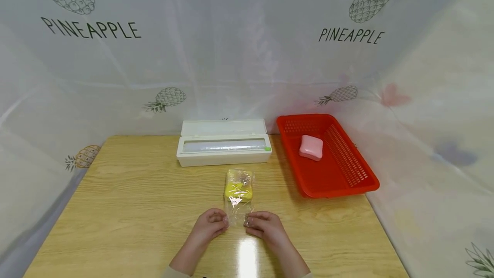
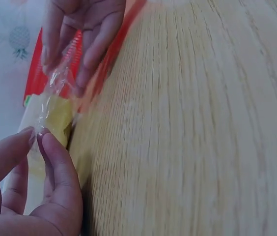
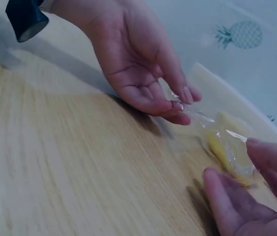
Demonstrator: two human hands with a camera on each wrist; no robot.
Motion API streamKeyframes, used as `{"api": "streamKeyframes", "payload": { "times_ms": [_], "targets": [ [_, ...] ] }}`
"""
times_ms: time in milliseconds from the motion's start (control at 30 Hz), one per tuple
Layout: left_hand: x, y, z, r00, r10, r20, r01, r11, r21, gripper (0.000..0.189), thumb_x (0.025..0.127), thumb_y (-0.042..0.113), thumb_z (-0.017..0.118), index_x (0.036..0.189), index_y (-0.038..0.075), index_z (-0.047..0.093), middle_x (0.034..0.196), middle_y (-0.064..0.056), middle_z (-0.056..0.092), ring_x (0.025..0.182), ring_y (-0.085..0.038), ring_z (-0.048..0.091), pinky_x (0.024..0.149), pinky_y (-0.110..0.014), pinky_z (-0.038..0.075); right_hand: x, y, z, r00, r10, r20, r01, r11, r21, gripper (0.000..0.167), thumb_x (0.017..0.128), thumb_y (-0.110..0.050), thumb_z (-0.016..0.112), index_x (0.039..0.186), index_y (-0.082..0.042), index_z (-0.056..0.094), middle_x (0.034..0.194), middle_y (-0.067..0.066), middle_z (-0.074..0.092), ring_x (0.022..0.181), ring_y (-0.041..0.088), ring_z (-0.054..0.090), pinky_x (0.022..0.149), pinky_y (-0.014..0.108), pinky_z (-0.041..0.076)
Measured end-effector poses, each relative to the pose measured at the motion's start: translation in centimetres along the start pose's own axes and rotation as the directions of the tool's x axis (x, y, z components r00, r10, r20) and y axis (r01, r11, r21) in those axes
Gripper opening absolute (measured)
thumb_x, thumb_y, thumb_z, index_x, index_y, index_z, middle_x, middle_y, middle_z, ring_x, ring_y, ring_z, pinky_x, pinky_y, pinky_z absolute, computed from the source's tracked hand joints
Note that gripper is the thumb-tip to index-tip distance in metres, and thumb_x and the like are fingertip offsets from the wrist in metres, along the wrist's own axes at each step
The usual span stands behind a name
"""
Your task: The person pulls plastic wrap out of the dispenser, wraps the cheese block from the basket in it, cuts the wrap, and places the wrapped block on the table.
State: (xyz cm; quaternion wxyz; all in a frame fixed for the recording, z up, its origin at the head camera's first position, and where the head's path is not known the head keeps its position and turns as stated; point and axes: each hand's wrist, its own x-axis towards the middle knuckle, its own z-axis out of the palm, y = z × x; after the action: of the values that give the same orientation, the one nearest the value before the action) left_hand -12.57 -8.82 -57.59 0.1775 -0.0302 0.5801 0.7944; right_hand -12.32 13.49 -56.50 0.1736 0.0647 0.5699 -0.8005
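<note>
At lower centre, the left hand (image 1: 210,224) pinches and the right hand (image 1: 266,226), grip unclear, touches one film (image 1: 238,214) covering one yellow block (image 1: 233,188); above, one white box (image 1: 224,159); right, one red basket (image 1: 335,180) containing one pink block (image 1: 311,147).

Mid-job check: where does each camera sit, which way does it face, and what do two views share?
Head: worn on the head, facing forward and down at the table, white box and red basket; left hand and right hand both show.
Left wrist: worn there, facing across the clear film toward the red basket; left hand near, right hand beyond.
Right wrist: worn there, facing across the clear film; right hand near, left hand beyond.
Both wrist views share the yellow block, clear film and hands.
</note>
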Motion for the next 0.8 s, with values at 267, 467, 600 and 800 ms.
{"api": "streamKeyframes", "payload": {
  "times_ms": [267, 467, 600, 800],
  "targets": [
    [-0.6, 0.5, -0.3, 1.0, 0.002, 0.003, -0.002, 0.999, 0.046, 0.027, 0.084, -0.013, 0.063, 0.108, -0.021, 0.054, 0.091, -0.011, 0.064, 0.085, -0.019, 0.064, 0.082, -0.031, 0.056, -0.4, 0.4, 0.6, 1.0, -0.005, -0.026, 0.005, 1.0, -0.013, 0.027, 0.088, 0.01, 0.062, 0.111, 0.024, 0.057, 0.089, 0.02, 0.071, 0.079, 0.023, 0.071, 0.075, 0.036, 0.058],
    [-0.9, 0.8, -0.6, 1.0, 0.004, -0.005, -0.003, 0.993, 0.116, 0.034, 0.082, -0.013, 0.064, 0.114, -0.021, 0.054, 0.094, -0.011, 0.065, 0.085, -0.019, 0.064, 0.08, -0.029, 0.056, -0.5, 0.7, 0.2, 1.0, -0.009, 0.03, 0.01, 1.0, -0.019, 0.027, 0.088, 0.011, 0.061, 0.11, 0.025, 0.057, 0.092, 0.022, 0.071, 0.081, 0.022, 0.071, 0.077, 0.036, 0.058],
    [-0.9, 0.9, -0.9, 1.0, 0.019, 0.021, -0.022, 0.984, 0.176, 0.038, 0.081, -0.011, 0.065, 0.116, -0.019, 0.055, 0.098, -0.013, 0.065, 0.086, -0.019, 0.062, 0.079, -0.03, 0.056, -0.2, 0.8, -0.4, 0.996, -0.01, 0.086, 0.011, 1.0, -0.013, 0.03, 0.088, 0.011, 0.062, 0.113, 0.025, 0.056, 0.095, 0.022, 0.071, 0.083, 0.022, 0.071, 0.079, 0.036, 0.057],
    [-0.4, 1.4, -1.5, 0.996, 0.044, 0.075, -0.064, 0.951, 0.301, 0.051, 0.08, -0.005, 0.07, 0.128, -0.008, 0.054, 0.108, -0.018, 0.063, 0.091, -0.021, 0.061, 0.079, -0.031, 0.055, 0.7, 0.1, -1.4, 0.977, -0.009, 0.211, 0.016, 0.999, -0.03, 0.038, 0.092, 0.003, 0.061, 0.125, 0.019, 0.052, 0.111, 0.022, 0.067, 0.092, 0.027, 0.069, 0.086, 0.043, 0.054]
  ]
}}
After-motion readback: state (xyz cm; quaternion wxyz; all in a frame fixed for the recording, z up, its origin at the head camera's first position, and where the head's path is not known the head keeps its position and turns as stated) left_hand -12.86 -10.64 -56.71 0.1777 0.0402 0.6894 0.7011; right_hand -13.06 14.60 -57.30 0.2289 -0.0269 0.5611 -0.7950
